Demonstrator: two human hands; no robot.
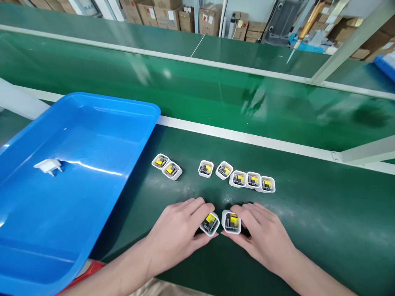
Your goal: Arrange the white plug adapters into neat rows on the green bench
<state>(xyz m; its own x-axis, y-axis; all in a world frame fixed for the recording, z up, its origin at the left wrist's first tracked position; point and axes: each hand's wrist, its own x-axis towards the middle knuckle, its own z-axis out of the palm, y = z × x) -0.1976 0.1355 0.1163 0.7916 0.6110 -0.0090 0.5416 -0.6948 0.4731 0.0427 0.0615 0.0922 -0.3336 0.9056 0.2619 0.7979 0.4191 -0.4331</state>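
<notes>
- Left hand (177,232) gripped one small white open-topped charger shell with yellow insides (210,223); right hand (262,234) gripped its twin (231,222), both on the green mat (324,213).
- Looked like mid-sorting; lining them up with the row of seven shells (237,179) would need careful spacing.

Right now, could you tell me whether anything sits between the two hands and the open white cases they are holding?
Nothing visible: the left hand grips one case, the right hand another, fingers touching directly.
</notes>
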